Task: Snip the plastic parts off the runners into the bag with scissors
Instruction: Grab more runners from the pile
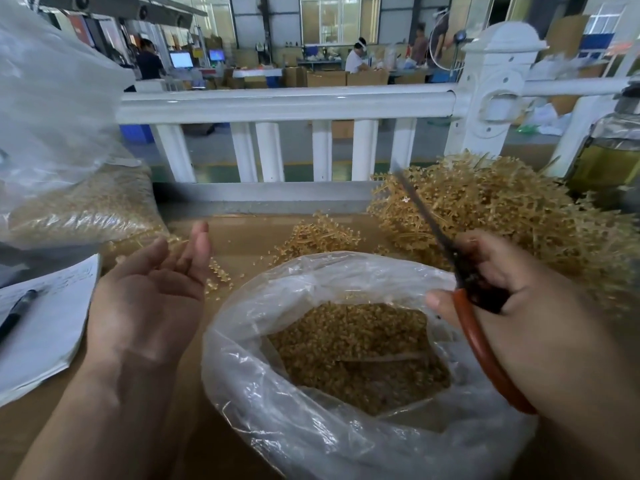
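Right hand (pixel 512 282) gripping scissors (pixel 464 275), blades together, pointing up-left; left hand (pixel 152 296) palm-up, fingers relaxed, holding nothing; clear bag (pixel 263 393) of snipped parts (pixel 356 344) between the hands; runners (pixel 512 209) heaped behind the right hand; paper (pixel 45 327) and pen (pixel 17 311) at left.

bag (pixel 263 386): thin clear plastic film, crinkled, glossy | parts (pixel 360 351) inside: amber translucent plastic, shiny | runners (pixel 502 216): same amber plastic, twiggy | scissors (pixel 460 271): dark dull metal blades, smooth orange-red handle loop | tabletop (pixel 242 233): matt brown cardboard | sheets (pixel 41 327): white matt paper | railing (pixel 284 102): glossy white
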